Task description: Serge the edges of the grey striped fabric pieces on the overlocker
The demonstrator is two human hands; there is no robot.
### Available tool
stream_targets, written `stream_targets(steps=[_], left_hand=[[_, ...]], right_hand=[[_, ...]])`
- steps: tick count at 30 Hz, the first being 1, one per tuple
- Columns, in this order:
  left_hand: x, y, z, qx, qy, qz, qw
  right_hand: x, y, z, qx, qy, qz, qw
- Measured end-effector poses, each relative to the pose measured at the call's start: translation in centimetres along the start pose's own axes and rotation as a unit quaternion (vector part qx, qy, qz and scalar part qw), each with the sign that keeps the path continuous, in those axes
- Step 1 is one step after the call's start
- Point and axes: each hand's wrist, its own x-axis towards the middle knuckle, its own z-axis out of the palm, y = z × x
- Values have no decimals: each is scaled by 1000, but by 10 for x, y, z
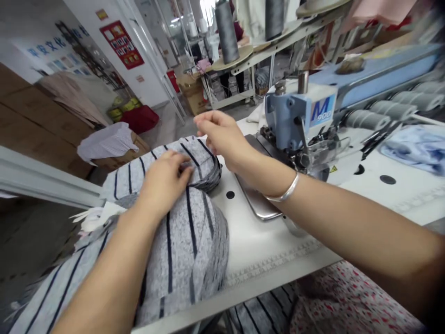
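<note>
My left hand rests on grey fabric pieces with dark stripes, its fingers bent and the thumb a little apart from the index finger. It lies where the far stack of striped fabric meets the near stack of striped fabric. Above the far stack's right end is my right hand, with a silver bangle on the wrist. Its fingers are curled together towards the thumb; anything between them is too small to make out. A blue-and-white sewing machine stands to the right of this hand, its metal plate under my forearm.
The white sewing table has a ruler scale along its front edge. Grey thread cones and a blue-white cloth lie at the right. More striped fabric hangs at the left. Behind are a cloth-covered box and a person at another table.
</note>
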Motion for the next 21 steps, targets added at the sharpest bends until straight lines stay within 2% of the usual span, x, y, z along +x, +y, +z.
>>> stream_targets(steps=[3, 6, 8, 10, 12, 14, 16, 18, 20, 21], left_hand=[[6, -18, 24, -56, 35, -21, 998], [5, -35, 24, -124, 95, -64, 986], [6, -35, 12, -171, 131, -80, 973], [6, -22, -6, -211, 145, -75, 964], [4, -2, -28, -239, 126, -60, 961], [-4, 19, -48, -247, 96, -53, 963], [-18, 29, -65, -214, 69, -57, 973], [-39, 23, -80, -127, 31, -82, 988], [-67, 5, -96, -31, -4, -135, 990], [-83, -6, -104, -12, -2, -169, 986]], right_hand=[[-2, 1, 3, 54, -11, 56, 997], [-3, 2, 5, 65, -30, 44, 996], [-5, 1, 6, 55, -67, -10, 996], [-8, 1, 5, 29, -138, -85, 986], [-10, 3, 2, -3, -241, -142, 960], [-12, 6, 0, -32, -342, -160, 925], [-13, 10, 0, -58, -402, -170, 898], [-14, 13, 1, -74, -401, -189, 893], [-19, 12, 3, -68, -358, -206, 908], [-23, 8, 3, -59, -332, -209, 918]])
